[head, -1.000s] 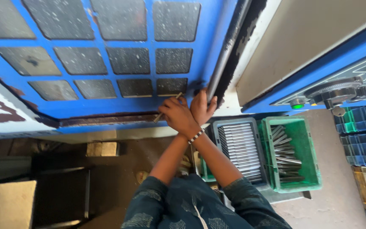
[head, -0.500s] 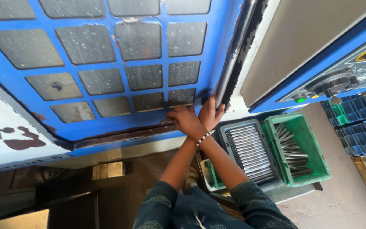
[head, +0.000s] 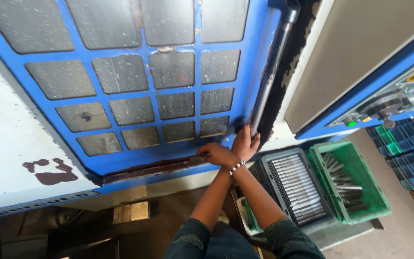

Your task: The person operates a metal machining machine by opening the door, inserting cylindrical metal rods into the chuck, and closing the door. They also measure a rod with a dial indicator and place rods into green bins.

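A big blue machine door (head: 252,62) with a grid of dusty window panes fills the view. A long grey metal bar handle (head: 270,72) runs down its right edge. My arms are crossed at the wrists. My left hand (head: 247,143) lies with its fingers up against the door's lower right corner, at the bottom end of the handle. My right hand (head: 216,154), with a bead bracelet on the wrist, curls its fingers over the rusty lower edge (head: 159,168) of the door, just left of the other hand.
A grey tray of metal rods (head: 295,189) and a green crate of metal pieces (head: 355,184) stand below right. A blue control panel (head: 394,103) with buttons is at the right, with blue bins (head: 408,148) under it. A white machine panel (head: 10,158) is at the left.
Both hands stay at the door's lower right corner. The view has tilted, so the door and handle now sit higher and larger in the frame.
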